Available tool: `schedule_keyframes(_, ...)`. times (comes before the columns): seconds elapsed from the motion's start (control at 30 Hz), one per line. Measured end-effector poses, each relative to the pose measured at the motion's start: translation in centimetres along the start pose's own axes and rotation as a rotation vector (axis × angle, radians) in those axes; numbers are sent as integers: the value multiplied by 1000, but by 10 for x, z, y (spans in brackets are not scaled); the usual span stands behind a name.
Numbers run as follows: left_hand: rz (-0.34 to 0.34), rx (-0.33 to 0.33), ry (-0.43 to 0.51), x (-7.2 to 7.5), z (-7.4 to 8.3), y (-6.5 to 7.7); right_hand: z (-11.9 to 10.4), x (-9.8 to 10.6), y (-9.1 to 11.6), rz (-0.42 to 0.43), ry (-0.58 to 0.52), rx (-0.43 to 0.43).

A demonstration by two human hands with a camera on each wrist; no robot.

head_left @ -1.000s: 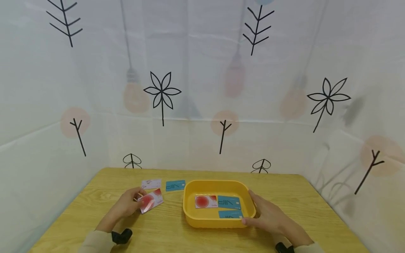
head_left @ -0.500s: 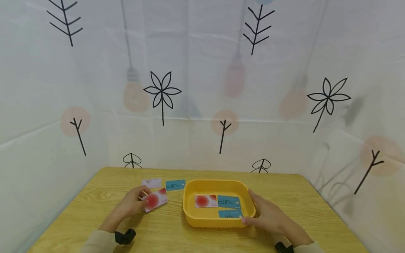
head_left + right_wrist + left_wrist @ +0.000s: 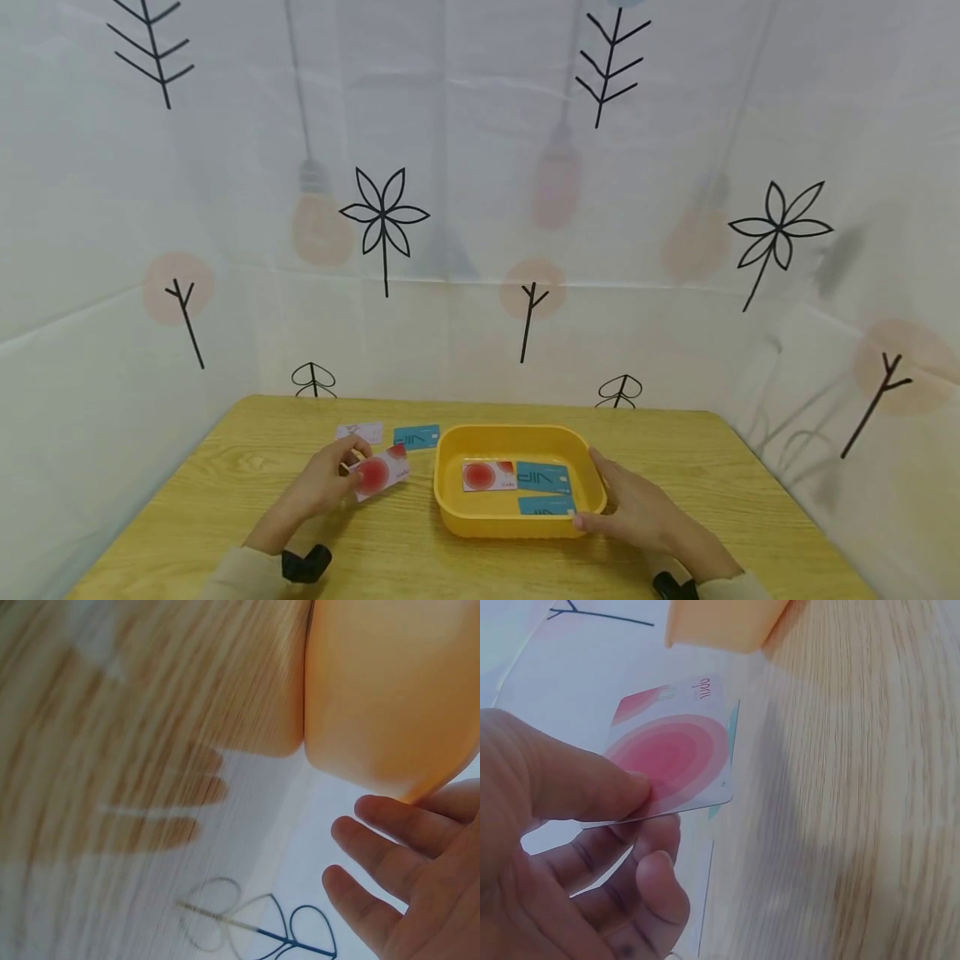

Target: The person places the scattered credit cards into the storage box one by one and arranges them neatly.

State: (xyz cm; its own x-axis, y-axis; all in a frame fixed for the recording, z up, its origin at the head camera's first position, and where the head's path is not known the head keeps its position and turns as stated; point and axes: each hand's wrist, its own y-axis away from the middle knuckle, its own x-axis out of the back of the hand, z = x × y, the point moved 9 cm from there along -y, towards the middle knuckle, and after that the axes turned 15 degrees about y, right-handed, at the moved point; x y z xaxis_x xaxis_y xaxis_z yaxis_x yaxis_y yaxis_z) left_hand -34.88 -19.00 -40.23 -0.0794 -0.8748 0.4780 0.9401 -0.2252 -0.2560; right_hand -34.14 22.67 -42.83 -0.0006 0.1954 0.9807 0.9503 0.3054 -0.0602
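Left of the hands (image 3: pixel 318 487) — pinching a white card with red circles (image 3: pixel 378 472) between thumb and fingers, the word "april" showing on it in the left wrist view. The held card is tilting above the table (image 3: pixel 405 558), at nine o'clock from the yellow tray (image 3: pixel 520 527).

Right hand (image 3: pixel 637 510) — resting at the tray's four o'clock corner, the thumb touching the near rim, a forefinger lying along the side, the other fingers extending loosely.

Tray contents, three: a second red-circle card (image 3: pixel 488 476), lying at nine o'clock; an upper blue card (image 3: pixel 543 479), at three; a lower blue card (image 3: pixel 546 506), at five.

Outside the tray, two: a loose blue card (image 3: pixel 416 437), lying just beside it at ten o'clock; a pale card (image 3: pixel 362 432), lying farther out, also at ten.

Backdrop (image 3: pixel 480 208): one white sheet, hanging at twelve o'clock, bearing black plant outlines.
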Motion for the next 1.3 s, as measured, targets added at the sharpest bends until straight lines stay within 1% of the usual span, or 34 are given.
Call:
schedule_keyframes(0.1, -5, -32, 1, -3, 5, 0, 0, 0, 0, -6, 2, -1)
schedule_keyframes(0.23, 5, -55, -4, -5, 10, -2, -1, 1, 0, -12, 6, 0)
schedule_keyframes(0.4, 29, -72, -5, -6, 17, -3, -3, 2, 0, -15, 2, 9)
schedule_keyframes(0.6, 70, -93, 10, -5, 31, -9, -4, 3, 1, 2, 1, 26)
schedule_keyframes(0.77, 55, -125, 21, -12, 44, -14, -4, 3, 1, 2, 1, 14)
schedule_keyframes(1.0, 31, -236, 36, -21, 63, -18, -3, 1, 1, 3, -2, 21)
schedule_keyframes(1.17, 11, -259, 49, -31, 73, -21, -4, 3, 1, 1, 0, 22)
schedule_keyframes(1.3, -5, -294, 56, -39, 82, -23, -4, 3, 0, -5, 9, 16)
